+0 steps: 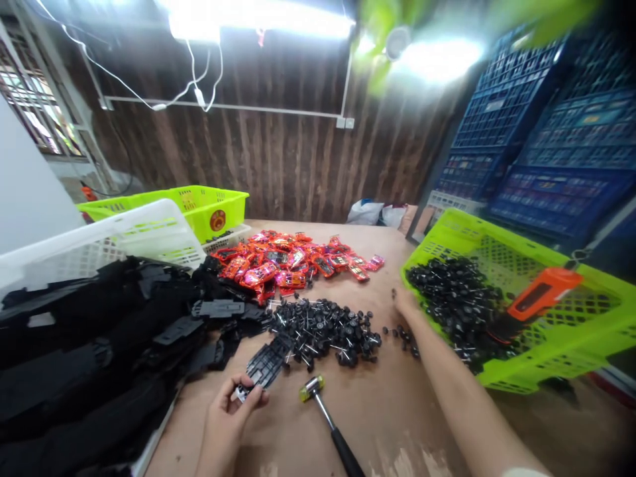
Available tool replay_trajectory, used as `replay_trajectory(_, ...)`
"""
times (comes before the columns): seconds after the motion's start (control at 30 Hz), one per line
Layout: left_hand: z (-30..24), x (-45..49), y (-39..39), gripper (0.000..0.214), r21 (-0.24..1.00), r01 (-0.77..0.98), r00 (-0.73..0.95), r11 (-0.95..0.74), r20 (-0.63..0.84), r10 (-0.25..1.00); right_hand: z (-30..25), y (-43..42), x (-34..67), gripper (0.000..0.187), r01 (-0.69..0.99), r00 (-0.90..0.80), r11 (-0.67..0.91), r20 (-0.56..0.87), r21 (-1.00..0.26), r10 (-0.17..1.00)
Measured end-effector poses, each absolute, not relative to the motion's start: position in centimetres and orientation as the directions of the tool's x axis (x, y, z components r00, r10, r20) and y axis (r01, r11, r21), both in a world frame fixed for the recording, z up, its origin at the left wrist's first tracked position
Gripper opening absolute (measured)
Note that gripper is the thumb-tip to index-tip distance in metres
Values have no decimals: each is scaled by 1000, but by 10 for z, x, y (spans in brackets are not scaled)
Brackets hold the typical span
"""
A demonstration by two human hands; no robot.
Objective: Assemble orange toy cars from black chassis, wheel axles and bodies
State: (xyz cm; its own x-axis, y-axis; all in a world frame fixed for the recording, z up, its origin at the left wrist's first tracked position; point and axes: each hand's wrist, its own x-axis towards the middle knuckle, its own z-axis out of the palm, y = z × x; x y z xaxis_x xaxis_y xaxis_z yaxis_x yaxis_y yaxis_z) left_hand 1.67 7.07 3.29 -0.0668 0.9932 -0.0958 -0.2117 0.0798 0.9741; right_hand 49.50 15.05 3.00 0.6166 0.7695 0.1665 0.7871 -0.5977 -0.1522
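Note:
My left hand [243, 401] is closed around a black plastic toy car chassis [267, 361], its far end close to the wheel pile. A small whitish part [242, 392] shows between the fingers. My right hand [406, 306] reaches out beside the green basket's near wall; its fingers are mostly hidden, with a small dark piece [394, 293] at their tips. Between the hands lies a heap of black wheels on metal axles [322, 331]. A mallet [325, 411] with yellow faces and a black handle rests on the table, right of my left hand.
Red toy car bodies [293, 262] are heaped at the back. Black chassis parts [99, 351] fill the left side by a white crate [149, 228]. A green basket [561, 265] holds more wheels and an orange-and-black tool [539, 298]. Blue crates [497, 112] stand behind it.

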Motion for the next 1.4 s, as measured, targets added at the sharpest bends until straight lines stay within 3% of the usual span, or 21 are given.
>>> replay_trajectory(0.1, 32, 17, 66, 34, 986, -153, -42, 71, -78, 996, 30, 129, 482, 23, 773, 631, -572, 239, -275, 738)
replay_trajectory(0.23, 32, 24, 68, 29, 993, -117, 50, 28, -23, 998, 29, 72, 450, 36, 748, 653, -496, 356, -440, 669)
replay_trajectory(0.33, 26, 32, 66, 28, 991, -136, 63, 15, -7, 998, 19, 13, 390, 34, 726, 604, -325, 337, -606, 722)
replay_trajectory(0.4, 24, 34, 63, 29, 991, -130, 67, 10, -1, 998, 6, -23, 340, 30, 528, 482, -53, 248, -847, 840)
replay_trajectory(0.47, 27, 33, 59, 25, 995, -94, 65, -28, 35, 997, -9, -50, 297, 30, 340, 432, -26, 132, -940, 892)
replay_trajectory(0.53, 34, 29, 58, 22, 995, -35, 42, -94, 96, 995, -22, -65, 273, 29, 345, 455, -37, 133, -938, 880)
replay_trajectory(0.6, 41, 24, 59, 32, 993, -50, 37, -103, 105, 994, -31, -73, 267, 25, 494, 487, -45, 233, -868, 842)
replay_trajectory(0.73, 44, 21, 67, 53, 905, -369, 143, 210, -168, 975, -30, -77, 272, 24, 727, 445, -95, 362, -680, 819)
replay_trajectory(0.83, 36, 27, 70, 29, 725, -504, 236, 468, -406, 883, -26, -75, 270, 28, 862, 368, -169, 361, -477, 857)
replay_trajectory(0.93, 28, 37, 66, 10, 591, -566, 282, 575, -516, 809, -23, -69, 268, 24, 924, 289, -164, 351, -347, 891)
replay_trajectory(1.03, 23, 46, 59, 11, 546, -588, 277, 597, -557, 783, -17, -64, 267, 27, 892, 329, -141, 404, -429, 853)
replay_trajectory(1.17, 16, 56, 52, 18, 647, -540, 259, 539, -482, 837, 8, -56, 251, 30, 663, 494, -73, 363, -745, 790)
replay_trajectory(1.23, 13, 61, 48, 25, 703, -497, 239, 509, -453, 859, 25, -51, 236, 28, 542, 500, -11, 312, -840, 808)
replay_trajectory(1.4, 11, 71, 34, 30, 826, -390, 277, 407, -316, 907, 47, -30, 202, 23, 556, 326, 148, 378, -818, 867)
